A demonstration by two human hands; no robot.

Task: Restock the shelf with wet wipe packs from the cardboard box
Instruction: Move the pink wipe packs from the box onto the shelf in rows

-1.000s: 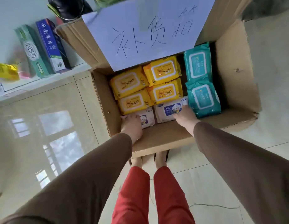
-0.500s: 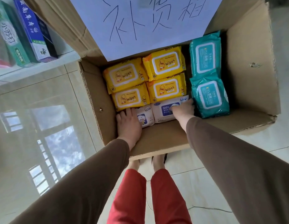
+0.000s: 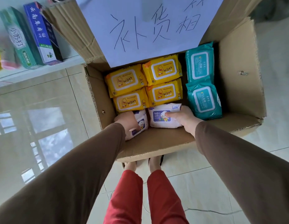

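An open cardboard box (image 3: 237, 88) stands on the floor in front of me. Inside lie several yellow wipes packs (image 3: 162, 71), two teal packs (image 3: 203, 99) on the right, and two white baby wipes packs along the near wall. My left hand (image 3: 126, 122) grips the left white pack (image 3: 140, 122), which is tilted up. My right hand (image 3: 183, 118) holds the right white pack (image 3: 160, 117), thumb across its label, fingers round its right end.
A white paper sign (image 3: 148, 25) with handwriting hangs over the box's far flap. A white shelf (image 3: 39, 71) at the upper left carries upright toothpaste boxes (image 3: 39, 34). Glossy tiled floor lies all round; my feet stand just behind the box's near wall.
Both hands have closed round the white packs. The packs have lifted and tilted up from the box bottom. The camera has moved closer to the box.
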